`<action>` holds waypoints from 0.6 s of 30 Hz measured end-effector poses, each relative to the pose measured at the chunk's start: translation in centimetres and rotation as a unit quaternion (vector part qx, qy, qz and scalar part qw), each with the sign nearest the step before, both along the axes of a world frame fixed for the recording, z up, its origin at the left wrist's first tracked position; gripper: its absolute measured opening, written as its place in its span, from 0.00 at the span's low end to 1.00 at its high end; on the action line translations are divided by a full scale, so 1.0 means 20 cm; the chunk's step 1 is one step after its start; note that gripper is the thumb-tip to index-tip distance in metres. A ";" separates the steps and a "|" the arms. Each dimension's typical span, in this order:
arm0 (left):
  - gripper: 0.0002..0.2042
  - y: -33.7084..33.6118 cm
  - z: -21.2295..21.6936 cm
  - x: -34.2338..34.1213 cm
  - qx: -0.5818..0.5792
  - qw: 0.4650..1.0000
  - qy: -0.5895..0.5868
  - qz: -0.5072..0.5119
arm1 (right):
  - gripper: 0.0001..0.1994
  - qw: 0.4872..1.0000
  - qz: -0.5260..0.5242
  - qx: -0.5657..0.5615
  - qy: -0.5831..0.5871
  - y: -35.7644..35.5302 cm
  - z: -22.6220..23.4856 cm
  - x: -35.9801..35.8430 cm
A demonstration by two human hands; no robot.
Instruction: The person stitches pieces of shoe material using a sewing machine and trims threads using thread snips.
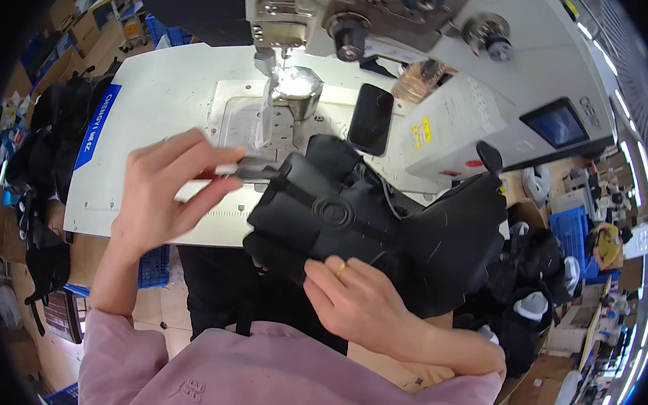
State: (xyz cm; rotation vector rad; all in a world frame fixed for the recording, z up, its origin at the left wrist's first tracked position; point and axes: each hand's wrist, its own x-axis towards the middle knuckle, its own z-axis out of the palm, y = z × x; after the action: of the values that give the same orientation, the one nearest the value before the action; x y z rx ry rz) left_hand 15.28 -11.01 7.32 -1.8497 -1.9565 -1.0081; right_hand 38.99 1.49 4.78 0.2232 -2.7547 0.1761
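Pink sleeves (269, 377) frame the scene | right hand (359, 297) grips black padded bag (353, 219) below sewing machine (394, 28) | left hand (165, 189) pinches small tool (229, 171) over white tabletop (167, 96) beside bag

- Left hand (163, 193) pinches a small tool (231, 169) just left of the black padded bag (353, 219).
- Right hand (359, 297) (ring on one finger) grips the bag's near edge.
- Black phone (371, 118) lies beyond the bag.
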 end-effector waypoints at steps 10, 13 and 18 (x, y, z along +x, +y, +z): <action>0.15 0.34 -0.47 -0.12 -0.031 0.999 -0.038 -0.009 | 0.04 0.995 0.094 -0.007 -0.024 0.07 -0.03 0.05; 0.11 0.36 -0.44 -0.11 -0.008 0.998 -0.068 0.005 | 0.05 0.995 0.097 -0.017 -0.017 0.10 -0.04 0.03; 0.14 0.28 -0.25 -0.06 -0.012 0.981 -0.192 0.006 | 0.07 0.992 0.041 -0.032 0.115 0.23 -0.04 0.03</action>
State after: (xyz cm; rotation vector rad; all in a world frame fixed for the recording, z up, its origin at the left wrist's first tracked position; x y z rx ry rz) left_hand 14.07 -5.42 2.37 -1.7542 -2.1912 -1.4310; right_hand 39.60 6.13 4.05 0.3199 -2.5076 0.2448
